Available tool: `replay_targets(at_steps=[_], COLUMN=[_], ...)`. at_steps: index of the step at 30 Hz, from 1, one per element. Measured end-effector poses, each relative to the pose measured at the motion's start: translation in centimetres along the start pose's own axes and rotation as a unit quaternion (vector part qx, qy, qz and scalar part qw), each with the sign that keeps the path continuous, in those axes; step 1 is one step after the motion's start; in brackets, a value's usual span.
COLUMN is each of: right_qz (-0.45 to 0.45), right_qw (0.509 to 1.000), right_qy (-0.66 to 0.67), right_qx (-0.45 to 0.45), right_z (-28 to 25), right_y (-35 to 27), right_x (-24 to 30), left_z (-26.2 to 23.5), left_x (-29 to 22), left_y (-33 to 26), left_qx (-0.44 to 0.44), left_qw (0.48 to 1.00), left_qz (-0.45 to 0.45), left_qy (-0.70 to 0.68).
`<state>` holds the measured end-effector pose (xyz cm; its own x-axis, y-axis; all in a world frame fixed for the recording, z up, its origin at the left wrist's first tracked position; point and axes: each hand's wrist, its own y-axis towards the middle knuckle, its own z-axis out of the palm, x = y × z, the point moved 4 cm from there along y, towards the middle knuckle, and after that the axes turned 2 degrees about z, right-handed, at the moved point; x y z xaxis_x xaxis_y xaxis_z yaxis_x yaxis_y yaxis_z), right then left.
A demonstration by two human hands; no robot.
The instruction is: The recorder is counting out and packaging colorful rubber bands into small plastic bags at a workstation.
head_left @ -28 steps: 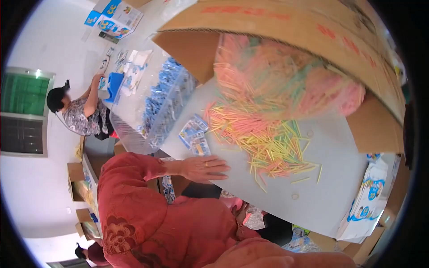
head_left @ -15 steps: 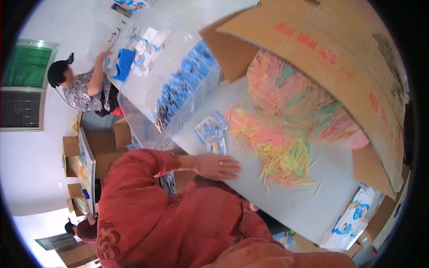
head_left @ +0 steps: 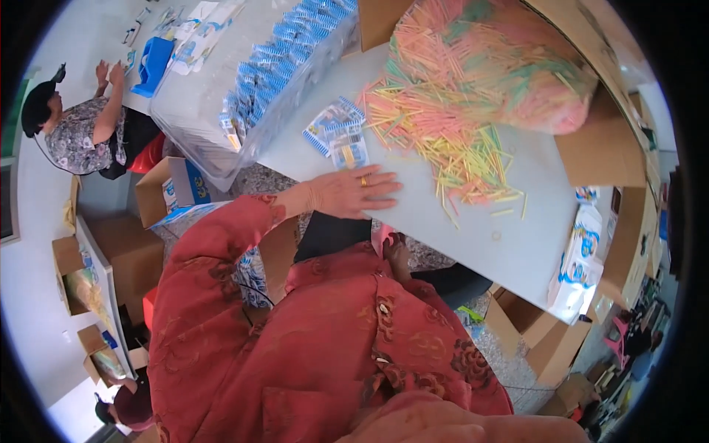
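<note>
My left hand (head_left: 362,192), with a ring on one finger, lies flat at the table's near edge, fingers spread and nothing in them. Just beyond it are a few blue-and-white packets (head_left: 347,146). Right of the hand spreads a loose heap of thin pink, yellow and green sticks (head_left: 473,166). They spill from a clear plastic bag (head_left: 532,88) full of the same sticks. My right hand (head_left: 397,256) is low against my red jacket, below the table edge, beside something pink (head_left: 380,238). It is small and shadowed, so its grip is unclear.
A clear plastic bin (head_left: 273,140) holds rows of blue striped packets. A large cardboard box (head_left: 602,144) stands around the bag. White printed cartons (head_left: 580,258) lie at the table's right end. Across at left, a person (head_left: 92,129) works beside a blue holder (head_left: 153,66).
The view has shifted, so the table sits higher and more of my jacket shows. My left hand stays flat on the table. My right hand has come into view by my lap.
</note>
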<state>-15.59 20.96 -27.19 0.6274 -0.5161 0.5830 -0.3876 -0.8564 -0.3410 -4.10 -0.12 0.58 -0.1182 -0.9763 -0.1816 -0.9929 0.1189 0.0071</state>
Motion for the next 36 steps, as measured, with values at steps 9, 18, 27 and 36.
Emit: replay_targets(at_steps=[9, 18, 27, 36], right_qz=[-0.073, -0.029, -0.095, -0.161], right_qw=[0.997, 0.978, 0.98, 0.946], right_qy=[-0.018, -0.052, -0.123, 0.182], right_qx=[0.029, 0.2, 0.125, 0.213], right_z=[-4.4, -1.3, -7.3, -22.6], right_y=[-0.6, -0.2, -2.8, -3.2], right_x=[0.7, -5.3, 4.4, 24.5], left_z=[-0.8, -1.0, -0.1, -1.1], left_x=[1.4, 4.5, 5.8, 5.5], left_y=[-2.9, -1.6, -3.4, -7.4], left_qx=[-0.306, -0.386, -0.474, -0.657], left_qw=[0.928, 0.859, 0.815, 0.649], left_qz=[-0.212, -0.32, -0.333, -0.352], left_qy=[0.019, 0.108, 0.02, -0.153])
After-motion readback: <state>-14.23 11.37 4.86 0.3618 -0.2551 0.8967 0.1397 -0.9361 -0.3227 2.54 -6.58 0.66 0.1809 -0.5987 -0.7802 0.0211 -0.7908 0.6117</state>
